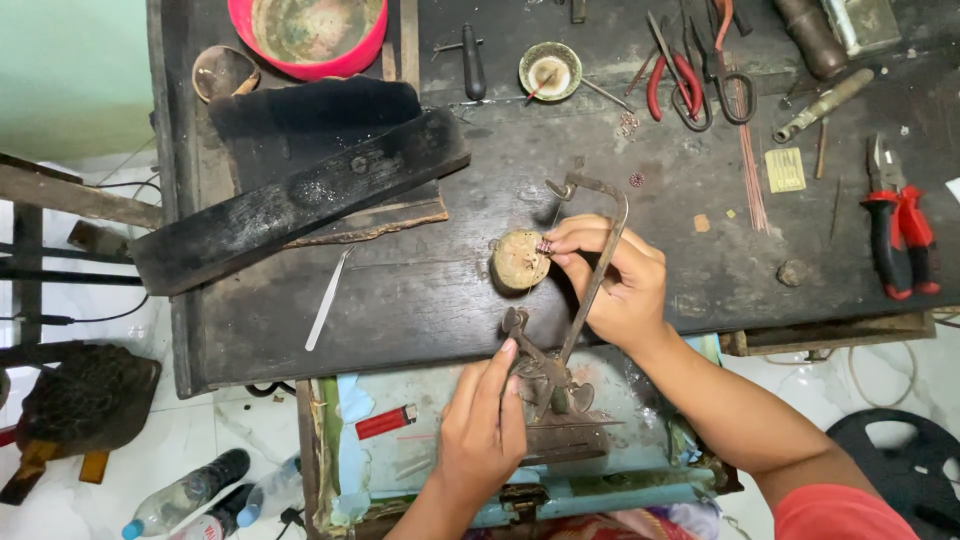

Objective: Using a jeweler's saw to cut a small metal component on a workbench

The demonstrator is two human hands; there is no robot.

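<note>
Clearly the right hand [615, 285] is pinching a tiny copper piece [544, 246] against the round wooden peg [519, 261] at the desk [420, 290] edge, while left-hand fingers [500, 372] are gripping the jeweller's saw [590, 270] handle; a slipping thin blade could nick the fingertips.

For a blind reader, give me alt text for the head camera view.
A person's right hand pinches a small piece against a round wooden peg on a dark workbench, while the left hand grips a jeweller's saw. Pliers, tweezers and bowls lie around.
</note>
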